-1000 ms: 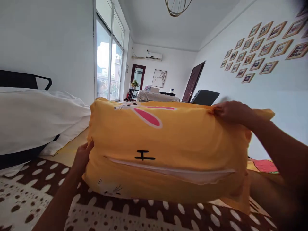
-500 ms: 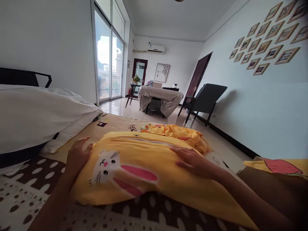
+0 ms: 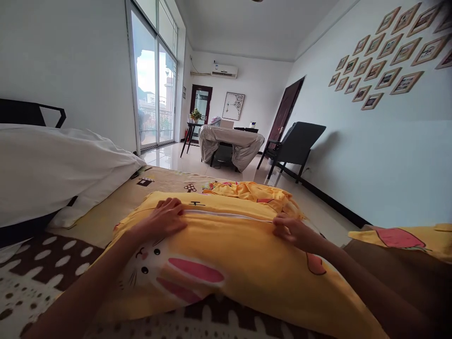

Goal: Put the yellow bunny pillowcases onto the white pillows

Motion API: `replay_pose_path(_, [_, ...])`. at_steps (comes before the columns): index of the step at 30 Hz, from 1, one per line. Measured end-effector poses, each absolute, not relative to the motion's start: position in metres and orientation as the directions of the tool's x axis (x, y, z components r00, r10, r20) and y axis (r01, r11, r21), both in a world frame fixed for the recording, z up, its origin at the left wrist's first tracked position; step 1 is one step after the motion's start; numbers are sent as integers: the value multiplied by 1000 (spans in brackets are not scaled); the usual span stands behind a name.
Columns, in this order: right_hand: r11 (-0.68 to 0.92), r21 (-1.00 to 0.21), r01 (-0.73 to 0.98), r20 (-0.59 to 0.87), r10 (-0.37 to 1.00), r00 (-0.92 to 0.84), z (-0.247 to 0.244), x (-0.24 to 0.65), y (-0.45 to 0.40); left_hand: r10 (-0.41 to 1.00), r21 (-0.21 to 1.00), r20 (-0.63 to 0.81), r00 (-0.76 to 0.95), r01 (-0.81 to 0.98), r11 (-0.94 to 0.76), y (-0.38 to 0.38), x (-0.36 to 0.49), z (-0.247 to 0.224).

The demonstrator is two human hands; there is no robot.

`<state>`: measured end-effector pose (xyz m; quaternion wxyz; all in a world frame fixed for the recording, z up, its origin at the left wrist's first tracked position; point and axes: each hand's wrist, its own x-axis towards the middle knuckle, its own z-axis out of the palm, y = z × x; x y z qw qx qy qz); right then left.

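Pillow [image 3: 226, 263] in yellow rabbit case lies flat on bed [image 3: 42, 278], long axis left–right, white zipper seam [image 3: 226, 215] along far edge. Left hand [image 3: 165, 219] pinches seam's left end, right hand [image 3: 293, 230] its right end — hands well apart, equally near.

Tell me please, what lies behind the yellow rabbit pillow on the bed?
Directly behind the yellow rabbit pillow lies a crumpled yellow cloth on the patterned sheet. The pillow covers its near edge, and whatever is under the pillow stays hidden.
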<state>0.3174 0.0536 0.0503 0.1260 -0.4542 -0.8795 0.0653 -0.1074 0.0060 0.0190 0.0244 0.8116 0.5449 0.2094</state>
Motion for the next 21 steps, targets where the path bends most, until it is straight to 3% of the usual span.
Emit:
replay_pose_path(3, [640, -224, 735, 302, 762, -573, 42, 318, 62, 895, 301, 313, 318, 861, -411, 10, -114, 16])
replay_pose_path(8, [576, -372, 728, 233, 817, -528, 19, 315, 80, 922, 232, 247, 297, 906, -354, 19, -121, 15])
replay_pose_path(14, [492, -320, 809, 213, 870, -445, 18, 293, 101, 947, 216, 287, 144, 954, -210, 46, -121, 11])
replay_pose_path(21, [409, -318, 855, 376, 883, -283, 20, 275, 91, 959, 158, 284, 0, 986, -47, 50, -110, 5])
